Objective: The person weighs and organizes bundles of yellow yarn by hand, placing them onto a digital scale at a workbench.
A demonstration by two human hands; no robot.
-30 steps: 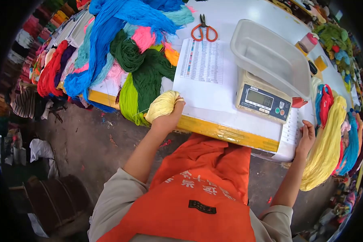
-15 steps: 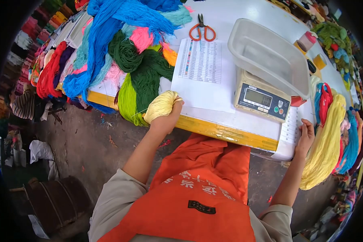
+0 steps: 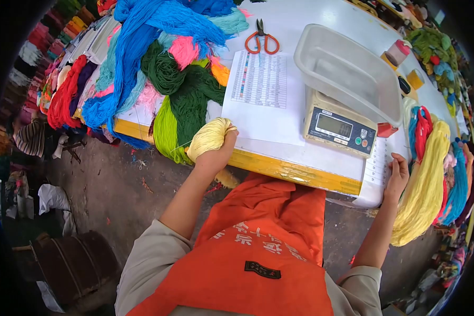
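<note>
A wound bundle of pale yellow yarn [image 3: 209, 138] is gripped in my left hand [image 3: 218, 157] at the table's front edge. Dark green yarn [image 3: 192, 108] and a lime green hank [image 3: 167, 131] lie just beside and behind it. My right hand [image 3: 397, 176] rests at the table's right corner, fingers loosely bent and apart, holding nothing visible. It is beside a sheet of small labels [image 3: 376, 166], and a long yellow hank [image 3: 424, 189] hangs to its right. Between my hands stands a digital scale [image 3: 338, 129] carrying a clear plastic tub [image 3: 347, 79].
Red-handled snips [image 3: 262, 39] lie above a printed chart [image 3: 260, 79]. Blue yarn [image 3: 137, 47] is heaped at the left. Yellow tape lines the table edge [image 3: 295, 171]. A brown drum [image 3: 76, 266] stands on the floor. A tan, furry-looking shape [image 3: 226, 179] shows below the edge.
The view has shifted slightly, and both hands keep nearly the same places. A tan shape now shows under the table edge near my left wrist. The scale's display looks fainter.
</note>
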